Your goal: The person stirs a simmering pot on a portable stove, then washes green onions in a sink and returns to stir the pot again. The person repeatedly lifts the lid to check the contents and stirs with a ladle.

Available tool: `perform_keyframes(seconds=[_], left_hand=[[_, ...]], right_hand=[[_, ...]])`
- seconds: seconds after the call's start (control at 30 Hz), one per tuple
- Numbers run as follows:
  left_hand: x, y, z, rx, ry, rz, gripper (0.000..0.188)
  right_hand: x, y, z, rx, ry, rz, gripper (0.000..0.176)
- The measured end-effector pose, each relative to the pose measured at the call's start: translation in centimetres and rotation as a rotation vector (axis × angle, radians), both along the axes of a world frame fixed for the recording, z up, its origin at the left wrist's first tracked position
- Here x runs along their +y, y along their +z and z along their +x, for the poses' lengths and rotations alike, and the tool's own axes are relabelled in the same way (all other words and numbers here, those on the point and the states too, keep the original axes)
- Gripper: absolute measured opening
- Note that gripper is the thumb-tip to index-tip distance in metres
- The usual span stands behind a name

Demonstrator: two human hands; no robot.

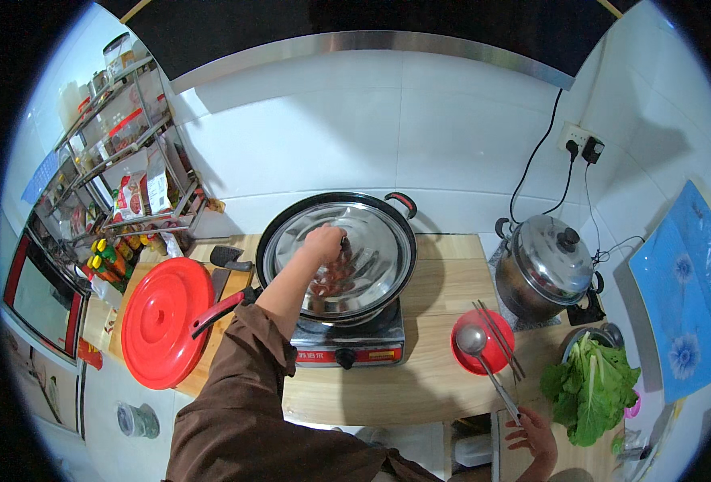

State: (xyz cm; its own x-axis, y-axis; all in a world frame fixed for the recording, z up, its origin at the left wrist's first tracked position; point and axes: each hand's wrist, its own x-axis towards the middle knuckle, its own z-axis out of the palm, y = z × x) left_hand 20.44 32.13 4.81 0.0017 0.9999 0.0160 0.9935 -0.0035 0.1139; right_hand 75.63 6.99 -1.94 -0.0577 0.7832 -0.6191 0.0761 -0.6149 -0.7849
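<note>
My left hand [325,242] is closed on the knob of a shiny metal lid [289,235], its arm reaching across the pan's near left side. The lid sits inside the rim of a dark wok-style pan [413,253] on a single-burner stove [349,334]. Low on the right, my right hand [533,435] is at the handle end of a metal ladle [471,340]; whether the fingers grip it is unclear. The ladle's bowl rests in a red bowl [461,358], beside a pair of chopsticks [500,337] leaning on its rim.
A red round lid [166,325] lies on a wooden board [205,367] at left, near a cleaver [230,258]. A lidded pot [533,268] stands back right, with leafy greens [593,385] nearer me. A loaded rack [144,144] fills the left corner; cords [534,153] hang behind the pot.
</note>
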Motion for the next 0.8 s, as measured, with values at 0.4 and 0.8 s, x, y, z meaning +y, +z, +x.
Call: perform_keyframes(seconds=[0.4, 0.8], left_hand=[[-0.8, 0.4, 0.6, -0.07, 0.11, -0.012, 0.039], [-24.0, -0.8, 2.6, -0.424, -0.178, 0.242, 0.013]], right_hand=[[-0.4, 1.9, 0.8, -0.242, -0.073, -0.061, 0.048], [1.8, 4.3, -10.6, -0.319, 0.551, 0.103, 0.035]])
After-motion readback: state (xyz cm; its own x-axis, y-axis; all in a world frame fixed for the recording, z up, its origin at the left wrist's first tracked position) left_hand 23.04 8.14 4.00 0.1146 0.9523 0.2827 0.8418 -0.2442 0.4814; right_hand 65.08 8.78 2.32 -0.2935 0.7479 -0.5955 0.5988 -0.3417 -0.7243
